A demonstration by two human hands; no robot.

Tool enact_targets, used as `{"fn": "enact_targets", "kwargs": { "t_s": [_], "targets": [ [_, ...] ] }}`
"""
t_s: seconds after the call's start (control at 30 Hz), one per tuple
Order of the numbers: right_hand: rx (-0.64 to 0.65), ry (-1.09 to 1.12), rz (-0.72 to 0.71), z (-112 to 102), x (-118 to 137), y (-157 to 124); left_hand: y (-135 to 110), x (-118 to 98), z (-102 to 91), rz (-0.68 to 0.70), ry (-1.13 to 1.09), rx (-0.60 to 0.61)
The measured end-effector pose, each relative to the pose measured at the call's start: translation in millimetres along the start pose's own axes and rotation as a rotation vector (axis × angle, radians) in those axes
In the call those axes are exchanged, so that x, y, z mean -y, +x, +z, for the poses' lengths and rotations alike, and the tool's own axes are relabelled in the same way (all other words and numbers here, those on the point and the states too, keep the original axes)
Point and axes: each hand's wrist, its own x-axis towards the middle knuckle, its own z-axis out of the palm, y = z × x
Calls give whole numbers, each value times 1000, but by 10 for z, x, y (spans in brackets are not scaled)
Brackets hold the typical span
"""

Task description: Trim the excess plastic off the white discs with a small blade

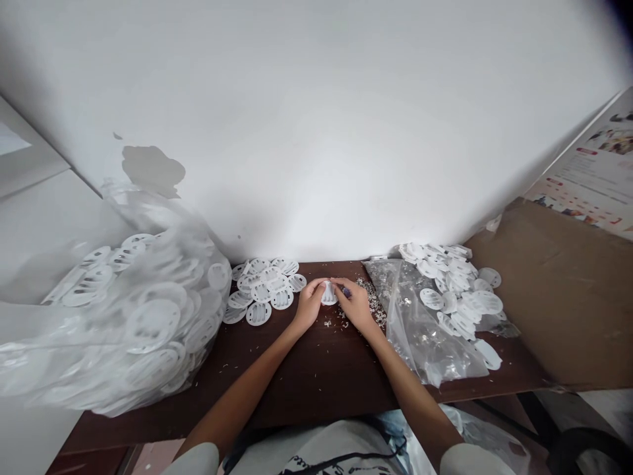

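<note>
On the dark wooden worktop (316, 382), a bulging clear bag of white perforated discs (148, 323) crowds my left and a flatter clear bag (425, 343) lies right. Loose discs (264, 290) sit ahead. My left hand (309, 305) and right hand (355, 305) grip closed on a folded white disc (329, 294), plastic shavings (370, 302) just beside.

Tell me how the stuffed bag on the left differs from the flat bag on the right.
The stuffed bag bulges with white slotted discs, while the flat bag lies slack with silvery scraps inside. The stuffed bag looks far larger than the flat bag and overhangs the tabletop. Both are clear plastic.
</note>
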Motion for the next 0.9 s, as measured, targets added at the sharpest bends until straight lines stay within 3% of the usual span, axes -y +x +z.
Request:
{"fn": "enact_targets", "kwargs": {
  "t_s": [0.2, 0.43, 0.6, 0.9],
  "targets": [
    [28, -55, -86, -2, -56, 14, 0, -11, 8, 12, 23, 16],
    [4, -35, -26, -29, -35, 42, 0, -24, 18, 58, 71, 35],
    [-37, -22, 24, -52, 14, 56, -8, -23, 30, 19, 81, 27],
    [59, -28, 186, -73, -7, 66, -16, -16, 40, 45, 107, 50]
  ]
}}
